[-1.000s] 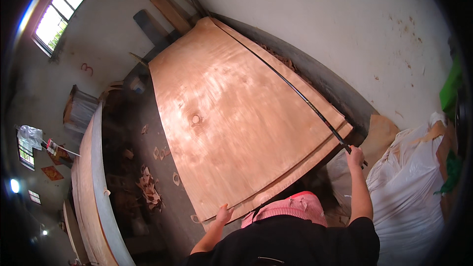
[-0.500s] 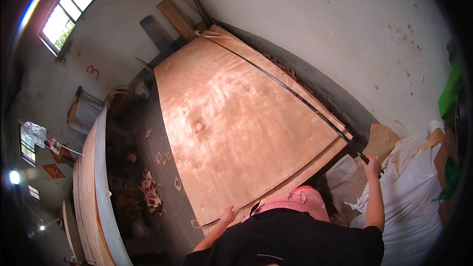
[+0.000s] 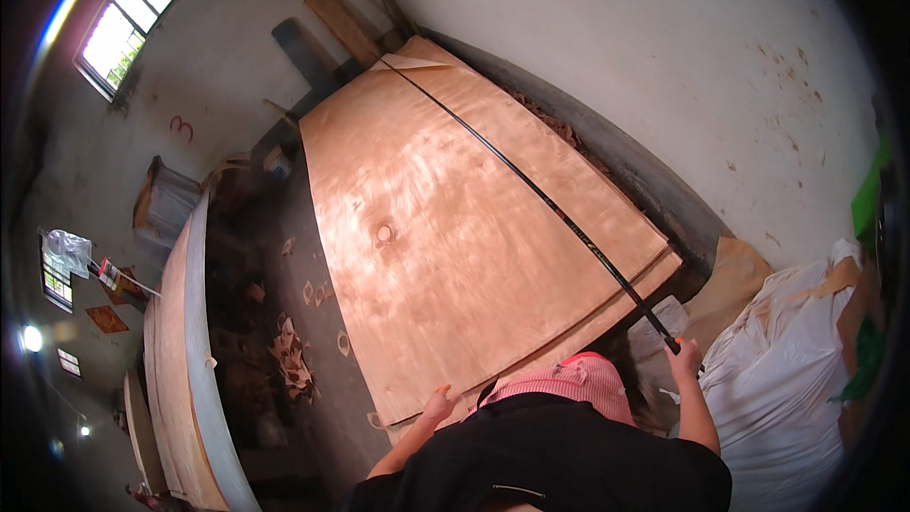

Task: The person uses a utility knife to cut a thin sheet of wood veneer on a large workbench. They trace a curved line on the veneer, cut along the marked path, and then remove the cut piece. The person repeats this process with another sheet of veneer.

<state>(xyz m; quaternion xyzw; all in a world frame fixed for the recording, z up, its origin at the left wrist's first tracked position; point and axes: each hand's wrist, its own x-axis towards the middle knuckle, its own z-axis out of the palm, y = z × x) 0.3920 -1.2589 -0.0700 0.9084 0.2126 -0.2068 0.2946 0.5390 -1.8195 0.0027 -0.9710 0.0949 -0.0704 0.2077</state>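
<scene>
My right hand (image 3: 684,358) is at the near end of a long black pole (image 3: 559,213), and its fingers are closed around it; the pole runs slantwise away from me over the large wood sheet (image 3: 427,256), up to the far edge, where its thin tip is beside a lighter flap (image 3: 417,63) of wood; whether the pole touches the sheet along its length, I cannot tell.

My left hand (image 3: 440,406) is at the near edge of the sheet, toward the left corner, with one finger raised up; whether these fingers are pinching the edge or only resting there, I cannot tell.

The wood sheet lies flat before me, with a round knot (image 3: 384,234) in its left part; along the near side, the edge of another layer (image 3: 540,360) shows from under it.

On the left, pale wood scraps (image 3: 292,365) lie on the dark floor (image 3: 327,346), and farther left there is a curved-looking stack of boards (image 3: 171,360); on my right side there is crumpled white plastic (image 3: 787,389), next to brown paper (image 3: 732,275).
</scene>
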